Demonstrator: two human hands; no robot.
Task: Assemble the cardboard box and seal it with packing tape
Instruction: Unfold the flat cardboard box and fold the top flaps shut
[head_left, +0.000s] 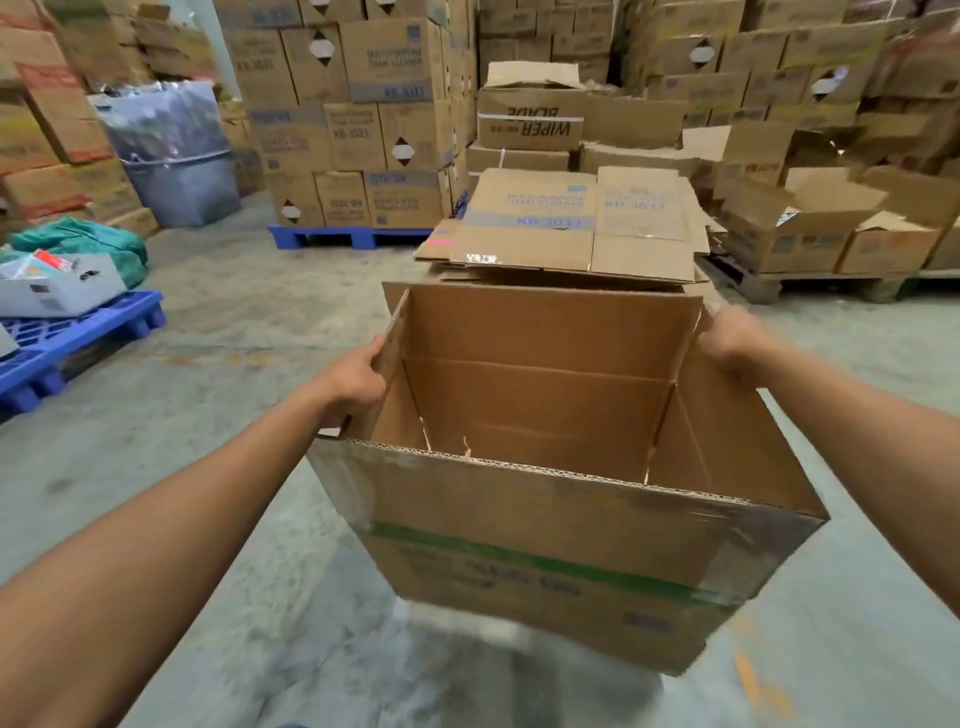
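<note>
A brown cardboard box (545, 525) with a green stripe and old tape marks is held up in front of me over the concrete floor, its top flaps standing open so the inside shows. My left hand (353, 379) grips the upper edge of the left side flap, thumb on the inside. My right hand (732, 338), blurred by motion, holds the top of the right side flap. No packing tape is in view.
A stack of flattened cartons (571, 228) lies just beyond the box. Walls of stacked boxes (363, 104) fill the background on blue pallets (332, 236). A blue pallet (78, 332) with a white case sits at left, and open cartons (810, 223) at right.
</note>
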